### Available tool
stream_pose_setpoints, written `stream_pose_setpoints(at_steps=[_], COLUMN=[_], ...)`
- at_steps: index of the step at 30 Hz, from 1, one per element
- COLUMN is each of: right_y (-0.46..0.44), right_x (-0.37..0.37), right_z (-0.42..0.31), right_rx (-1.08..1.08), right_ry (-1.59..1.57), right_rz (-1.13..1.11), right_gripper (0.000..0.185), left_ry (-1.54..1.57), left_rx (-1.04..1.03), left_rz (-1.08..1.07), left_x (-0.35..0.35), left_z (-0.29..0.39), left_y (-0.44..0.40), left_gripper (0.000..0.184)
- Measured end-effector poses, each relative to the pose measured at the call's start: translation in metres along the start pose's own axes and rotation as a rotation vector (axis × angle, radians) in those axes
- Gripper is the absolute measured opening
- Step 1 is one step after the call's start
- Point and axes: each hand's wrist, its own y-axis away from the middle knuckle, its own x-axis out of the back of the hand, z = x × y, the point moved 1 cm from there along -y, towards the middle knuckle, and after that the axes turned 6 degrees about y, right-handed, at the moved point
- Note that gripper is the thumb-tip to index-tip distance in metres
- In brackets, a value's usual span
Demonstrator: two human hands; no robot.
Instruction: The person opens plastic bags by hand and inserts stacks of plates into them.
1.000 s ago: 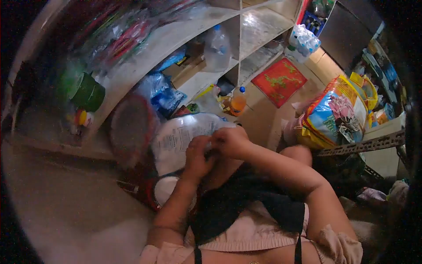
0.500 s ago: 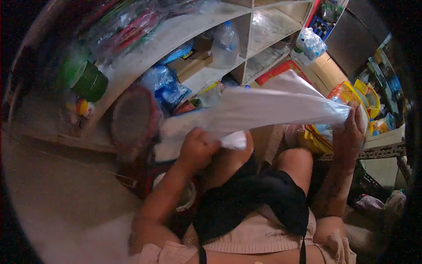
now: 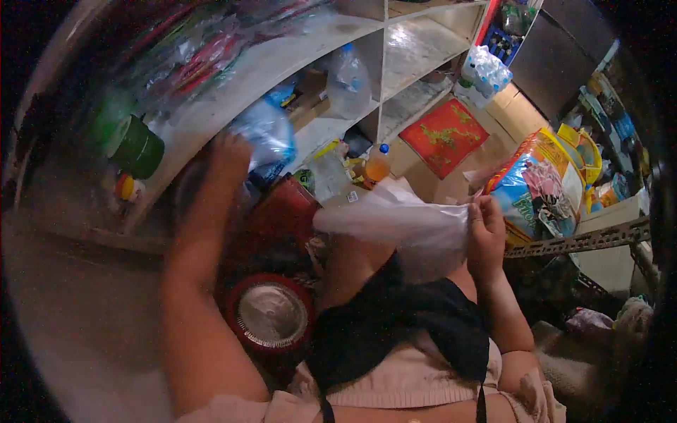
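My right hand (image 3: 486,229) is closed on one end of a thin, whitish clear plastic bag (image 3: 402,218), which stretches leftward above my lap. Up at the left, my left hand (image 3: 233,154) is smeared by motion, and its fingers are unclear. Beside it, at the shelf edge, lies shiny bluish plastic (image 3: 268,137), blurred too; whether the hand grips it cannot be made out. Below my left forearm a round metal-looking dish with a ridged rim (image 3: 273,315) sits in a red round holder.
Green container (image 3: 137,146) on the left shelf, large clear bottle (image 3: 349,81) in a compartment, orange-filled bottle (image 3: 378,163), red patterned mat (image 3: 446,137), colourful sack (image 3: 539,187) at right, and a perforated metal bar (image 3: 578,238) below it.
My left hand has moved up and left to the shelf. My right hand has come inward with the bag, now lower and less stretched. The white printed packet has left the lap area, uncovering the dish.
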Motion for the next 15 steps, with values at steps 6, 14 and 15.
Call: stream_pose_setpoints(at_steps=[6,14,15], right_y=[0.004,0.005,0.007], right_x=[-0.045,-0.098,-0.098], right_z=[-0.011,-0.075,-0.064], right_rx=[-0.299,0.113,0.307], right_ry=[0.005,-0.526,-0.161], right_rz=[-0.130,-0.400,-0.335], right_gripper=[0.010,0.044,0.051], left_ry=[1.342,1.665,1.712], left_rx=[0.411,0.363,0.399], left_rz=[-0.049,0.024,0.038], left_x=[0.093,0.151,0.145], left_z=[0.126,0.222,0.214], left_y=[0.008,-0.012,-0.010], left_gripper=[0.043,0.038,0.036])
